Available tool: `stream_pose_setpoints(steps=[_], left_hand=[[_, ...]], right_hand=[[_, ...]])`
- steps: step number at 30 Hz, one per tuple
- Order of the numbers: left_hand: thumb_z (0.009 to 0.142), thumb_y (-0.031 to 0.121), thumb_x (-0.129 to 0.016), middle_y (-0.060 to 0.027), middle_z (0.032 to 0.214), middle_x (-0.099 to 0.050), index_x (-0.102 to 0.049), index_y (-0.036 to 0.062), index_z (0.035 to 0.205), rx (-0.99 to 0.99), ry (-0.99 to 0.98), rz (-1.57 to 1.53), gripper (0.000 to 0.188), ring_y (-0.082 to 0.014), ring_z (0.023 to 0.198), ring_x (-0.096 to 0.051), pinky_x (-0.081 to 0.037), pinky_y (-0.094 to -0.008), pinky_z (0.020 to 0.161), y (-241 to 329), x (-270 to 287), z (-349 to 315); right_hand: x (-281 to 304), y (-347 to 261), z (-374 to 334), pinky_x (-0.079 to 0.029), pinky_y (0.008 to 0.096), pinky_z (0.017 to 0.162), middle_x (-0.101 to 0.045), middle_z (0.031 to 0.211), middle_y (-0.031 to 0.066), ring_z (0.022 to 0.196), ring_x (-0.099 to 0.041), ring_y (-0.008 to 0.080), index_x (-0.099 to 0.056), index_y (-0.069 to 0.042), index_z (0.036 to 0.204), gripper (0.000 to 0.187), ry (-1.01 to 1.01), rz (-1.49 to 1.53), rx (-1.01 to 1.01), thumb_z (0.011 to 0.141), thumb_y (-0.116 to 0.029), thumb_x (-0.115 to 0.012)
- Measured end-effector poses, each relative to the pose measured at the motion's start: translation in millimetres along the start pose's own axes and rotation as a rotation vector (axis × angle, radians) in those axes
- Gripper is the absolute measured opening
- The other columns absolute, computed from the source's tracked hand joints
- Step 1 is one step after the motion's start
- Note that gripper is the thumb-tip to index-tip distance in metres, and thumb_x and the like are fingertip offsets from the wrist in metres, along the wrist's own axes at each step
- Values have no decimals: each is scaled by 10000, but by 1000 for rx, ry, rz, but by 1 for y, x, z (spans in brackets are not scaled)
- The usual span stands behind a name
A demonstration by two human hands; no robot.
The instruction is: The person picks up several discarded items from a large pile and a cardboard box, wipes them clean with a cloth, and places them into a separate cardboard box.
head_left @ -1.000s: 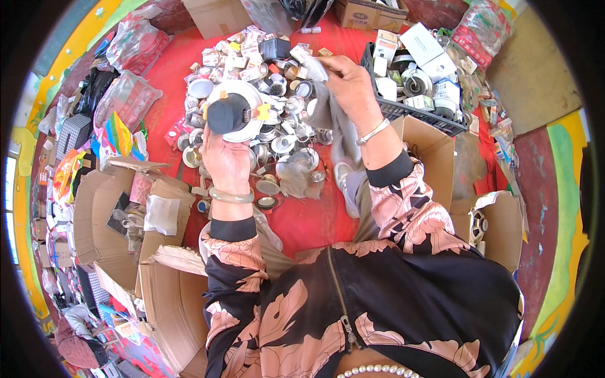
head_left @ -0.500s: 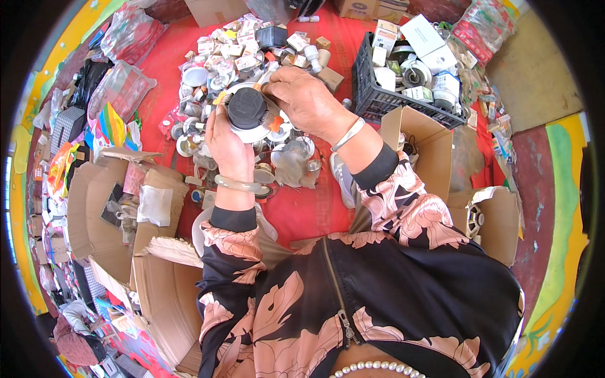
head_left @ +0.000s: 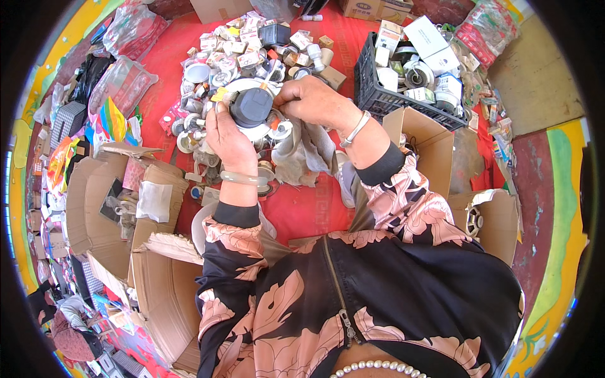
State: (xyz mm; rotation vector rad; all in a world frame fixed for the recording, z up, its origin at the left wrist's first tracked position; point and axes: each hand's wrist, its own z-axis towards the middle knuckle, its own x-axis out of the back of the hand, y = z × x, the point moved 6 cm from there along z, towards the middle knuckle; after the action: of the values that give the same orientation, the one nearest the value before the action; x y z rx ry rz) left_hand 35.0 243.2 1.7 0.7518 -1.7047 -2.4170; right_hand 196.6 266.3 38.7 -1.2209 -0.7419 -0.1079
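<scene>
My left hand point(head_left: 228, 135) grips a round lamp fitting, probably a downlight point(head_left: 252, 107), by its edge. It has a black finned back, a white rim and small orange and yellow parts at its sides. My right hand point(head_left: 315, 106) is closed at the right side of the rim, fingers bent together. From beneath that hand a grey cloth point(head_left: 309, 148) hangs down, seemingly pinched in its fingers. Both hands are above a heap of lamp parts and small boxes point(head_left: 249, 58) on a red mat point(head_left: 299, 211).
A black plastic crate point(head_left: 394, 104) full of boxed lamps stands at the far right. Open cardboard boxes stand on the left point(head_left: 167, 283) and right point(head_left: 428, 151). Clear plastic bags point(head_left: 123, 85) lie at the far left. A shoe point(head_left: 346, 183) shows below my right wrist.
The downlight has tilted and shifted slightly right. My right hand has moved right and down along its rim, and more of the grey cloth now hangs beneath it.
</scene>
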Motion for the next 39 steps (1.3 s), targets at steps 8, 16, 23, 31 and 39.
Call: stream_pose_setpoints(steps=[8, 16, 23, 31, 39], left_hand=[[921, 140, -389, -89, 950, -581, -519, -54, 1025, 207, 80, -250, 256, -136, 815, -565, -466, -249, 716, -11, 0, 11], [930, 184, -370, -123, 992, -573, -461, -32, 1104, 219, 190, -286, 291, -203, 836, -603, -512, -305, 695, -7, 10, 18], [942, 166, -345, -87, 985, -550, -467, -29, 1071, 173, 154, -212, 264, -143, 866, -536, -442, -268, 754, -2, 5, 8], [948, 188, -333, -106, 1059, -549, -417, -4, 1175, 156, 132, -167, 309, -192, 873, -574, -489, -310, 694, -9, 8, 7], [948, 162, -341, -118, 1073, -538, -418, 5, 1180, 147, -23, -553, 290, -198, 938, -568, -506, -351, 781, 13, 3, 19]], right_hand=[[35, -10, -18, -464, 400, 708, -584, 832, 134, 805, -554, 320, -651, -57, 719, 138, 630, -732, 50, 666, -59, -524], [-14, -56, -28, -468, 365, 644, -549, 810, 119, 756, -546, 302, -586, -32, 889, 233, 624, -367, 577, 658, -7, -577], [-43, -53, -20, -471, 338, 689, -501, 881, 159, 824, -500, 304, -564, 49, 899, 235, 429, -705, 337, 695, -55, -511], [-54, -43, -10, -480, 319, 614, -533, 800, 134, 702, -554, 244, -605, 20, 846, 197, 288, -662, 210, 690, -77, -533], [45, 42, 0, -491, 292, 739, -637, 887, 109, 768, -617, 180, -597, 55, 936, 173, 331, 1139, -173, 815, -35, -513]])
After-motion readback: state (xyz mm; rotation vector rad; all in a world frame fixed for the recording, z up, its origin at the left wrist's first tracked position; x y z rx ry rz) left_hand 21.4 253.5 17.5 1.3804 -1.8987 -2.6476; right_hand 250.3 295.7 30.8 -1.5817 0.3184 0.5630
